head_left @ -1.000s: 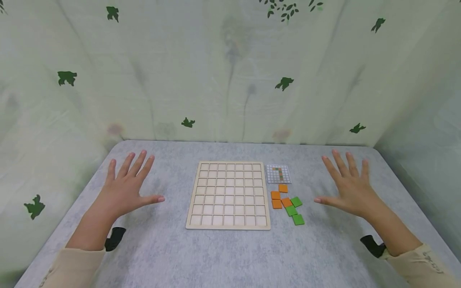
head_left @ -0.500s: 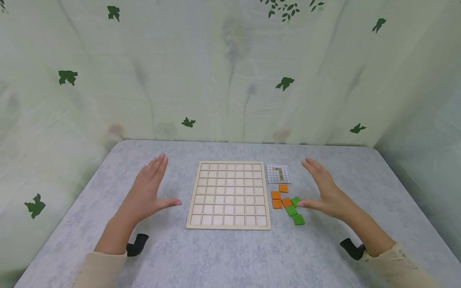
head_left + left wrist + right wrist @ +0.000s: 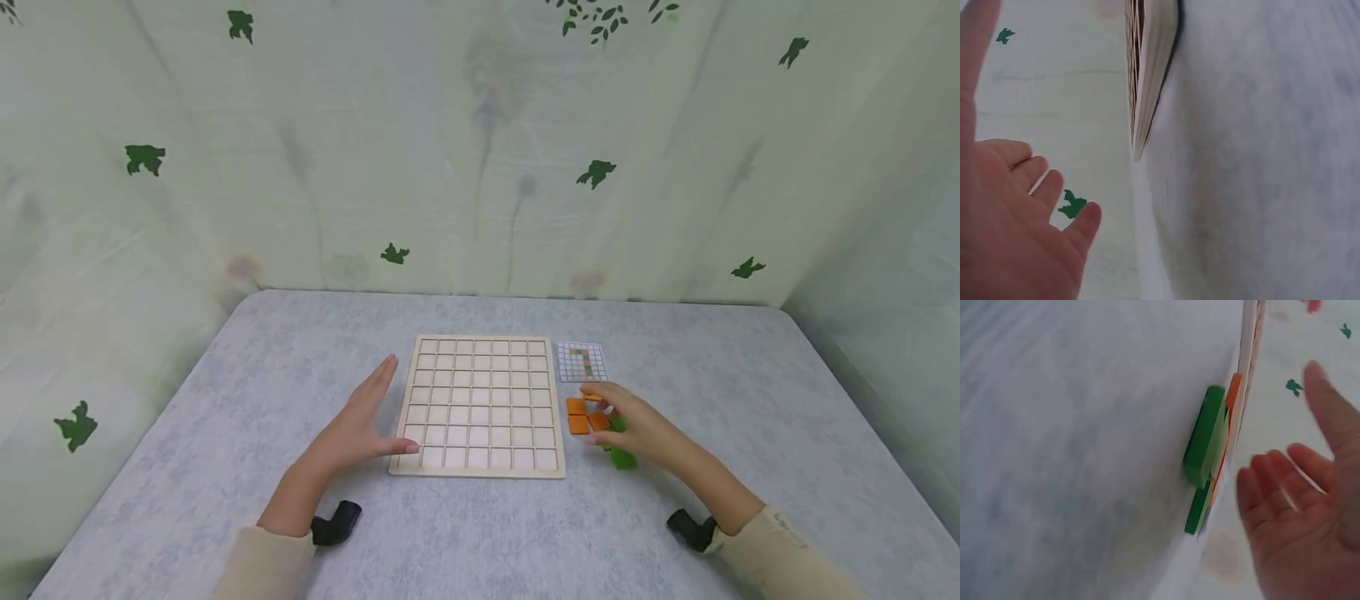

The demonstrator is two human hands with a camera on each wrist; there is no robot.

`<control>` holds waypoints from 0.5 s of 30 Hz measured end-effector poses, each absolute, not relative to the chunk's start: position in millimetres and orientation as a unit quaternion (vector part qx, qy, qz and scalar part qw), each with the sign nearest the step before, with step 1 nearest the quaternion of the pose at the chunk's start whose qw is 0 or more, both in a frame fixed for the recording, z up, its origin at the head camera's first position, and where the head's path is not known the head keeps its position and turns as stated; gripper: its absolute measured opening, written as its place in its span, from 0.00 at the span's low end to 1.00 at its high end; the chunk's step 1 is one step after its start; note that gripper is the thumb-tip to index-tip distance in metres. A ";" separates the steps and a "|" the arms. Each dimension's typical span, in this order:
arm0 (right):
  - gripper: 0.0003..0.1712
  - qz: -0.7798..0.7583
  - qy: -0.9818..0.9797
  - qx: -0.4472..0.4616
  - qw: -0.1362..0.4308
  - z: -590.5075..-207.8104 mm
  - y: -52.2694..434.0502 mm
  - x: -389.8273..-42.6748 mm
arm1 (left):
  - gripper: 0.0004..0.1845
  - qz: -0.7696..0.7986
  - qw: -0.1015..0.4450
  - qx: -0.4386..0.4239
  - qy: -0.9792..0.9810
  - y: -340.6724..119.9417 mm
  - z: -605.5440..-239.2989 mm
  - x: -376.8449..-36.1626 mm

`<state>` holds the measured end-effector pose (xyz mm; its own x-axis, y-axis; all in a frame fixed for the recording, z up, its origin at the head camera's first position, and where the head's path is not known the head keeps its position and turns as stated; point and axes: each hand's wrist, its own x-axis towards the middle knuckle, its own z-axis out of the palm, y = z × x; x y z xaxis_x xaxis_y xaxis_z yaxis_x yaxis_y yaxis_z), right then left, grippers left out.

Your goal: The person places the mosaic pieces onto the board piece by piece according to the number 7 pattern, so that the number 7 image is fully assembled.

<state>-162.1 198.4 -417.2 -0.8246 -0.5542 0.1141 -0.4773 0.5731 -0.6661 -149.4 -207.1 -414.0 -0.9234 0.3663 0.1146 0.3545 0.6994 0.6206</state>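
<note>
A pale wooden grid board [image 3: 480,408] lies on the table. My left hand [image 3: 352,429] is at its left edge, thumb spread from the straight fingers and overlapping the front left corner in the head view; nothing is in this hand. Over the small square tiles right of the board hovers my right hand [image 3: 637,425], its fingers slightly bent and thumb apart, holding nothing. Orange tiles [image 3: 576,406] show beside its fingertips. Green tiles [image 3: 622,458] are partly hidden under it; the right wrist view shows a green tile [image 3: 1207,437] edge-on, apart from the palm.
A small printed grid card [image 3: 582,362] with an orange and green pattern lies beyond the tiles, by the board's right edge. The grey-blue table [image 3: 480,533] backs onto a pale curtain [image 3: 450,150] with green bird and leaf prints.
Both hands have moved inward from the table's sides, the left to the board, the right over the tiles. Their spread fingers have come together. Board, card and visible tiles stay in place.
</note>
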 end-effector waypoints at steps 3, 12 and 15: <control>0.34 -0.351 0.888 -0.285 0.078 -423.2 197.2 -163.0 | 0.65 0.342 0.037 0.199 0.918 -206.0 -421.7 -149.9; 0.25 -0.324 0.904 -0.266 0.081 -431.1 193.4 -163.8 | 0.64 0.347 0.076 0.195 0.914 -210.7 -438.3 -147.3; 0.23 -0.313 0.909 -0.265 0.074 -432.1 191.7 -164.8 | 0.64 0.335 0.082 0.198 0.918 -211.8 -441.4 -147.4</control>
